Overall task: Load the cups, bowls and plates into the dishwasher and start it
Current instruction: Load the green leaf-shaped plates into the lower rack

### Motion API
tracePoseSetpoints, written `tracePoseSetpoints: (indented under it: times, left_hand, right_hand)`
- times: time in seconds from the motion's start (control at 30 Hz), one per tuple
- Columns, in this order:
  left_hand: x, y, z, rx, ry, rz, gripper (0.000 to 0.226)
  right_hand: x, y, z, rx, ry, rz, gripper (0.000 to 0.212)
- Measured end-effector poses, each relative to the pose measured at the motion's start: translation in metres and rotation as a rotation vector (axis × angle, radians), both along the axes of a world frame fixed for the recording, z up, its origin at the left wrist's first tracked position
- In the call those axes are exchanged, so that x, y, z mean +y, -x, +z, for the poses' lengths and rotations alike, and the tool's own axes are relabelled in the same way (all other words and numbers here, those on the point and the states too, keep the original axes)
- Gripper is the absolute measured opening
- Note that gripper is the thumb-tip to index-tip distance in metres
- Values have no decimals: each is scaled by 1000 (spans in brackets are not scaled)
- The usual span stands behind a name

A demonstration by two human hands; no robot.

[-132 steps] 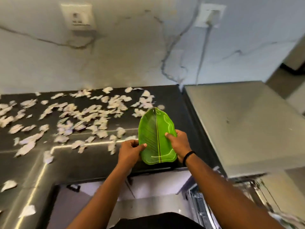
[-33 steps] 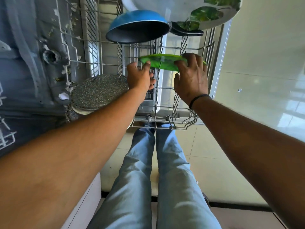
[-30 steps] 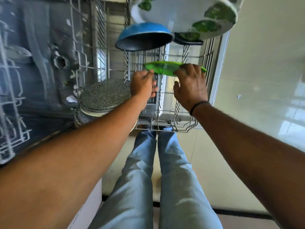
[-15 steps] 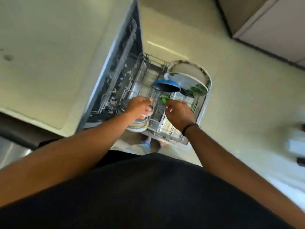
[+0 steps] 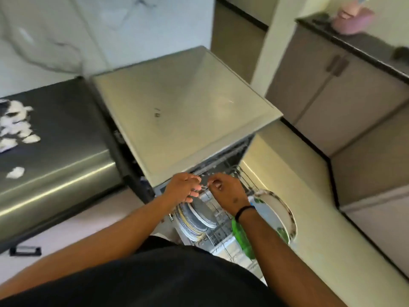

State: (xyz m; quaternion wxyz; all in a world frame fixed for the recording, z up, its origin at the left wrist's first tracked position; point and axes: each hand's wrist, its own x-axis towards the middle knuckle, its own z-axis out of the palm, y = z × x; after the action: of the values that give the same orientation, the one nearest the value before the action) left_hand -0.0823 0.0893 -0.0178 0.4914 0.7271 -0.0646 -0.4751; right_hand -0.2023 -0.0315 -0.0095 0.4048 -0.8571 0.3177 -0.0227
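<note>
The green leaf-shaped plate [image 5: 243,239] stands on edge in the pulled-out lower rack [image 5: 218,234] of the dishwasher [image 5: 181,111], just under my right forearm. Left of it stand several speckled round plates [image 5: 200,216]. A large white plate with a leaf pattern [image 5: 279,212] leans at the rack's right end. A sliver of the blue bowl [image 5: 251,204] shows beside my right wrist. My left hand [image 5: 184,189] and my right hand [image 5: 228,192] hover close together above the rack, fingers loosely curled, holding nothing.
The dishwasher's flat grey top juts out over the rack. A dark counter [image 5: 55,134] with torn white paper scraps [image 5: 15,127] lies to the left. Grey cabinets [image 5: 345,96] stand at the right with a pink object [image 5: 352,21] on top. Pale floor tiles surround the rack.
Both hands have let go of the green plate, which now stands in the rack, and have risen above it. My head has lifted from the rack towards the dishwasher's top.
</note>
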Motion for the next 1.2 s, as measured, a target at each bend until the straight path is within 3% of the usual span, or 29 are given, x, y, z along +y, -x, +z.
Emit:
tracePoseSetpoints:
  times: [0.07,0.3,0.7,1.0,1.2]
  left_hand:
    - [29,-9,15,27,65,142,15]
    - [152,-39,55,-241,79,627,11]
    - [389,-78,72,-266,199,1276,14]
    - [596,-76,38,-170,286,1715,11]
    - [706,-34,34,-176,306,1952,17]
  right_hand:
    - [11,-28,6,-32,4,118,15]
    - [100,-127,43,-168,41,548,10]
    - [353,-244,82,-215,63,1104,22]
    - [581,-269,53,-160,20,1444,21]
    - [715,-259,44,-181,-82,1620,20]
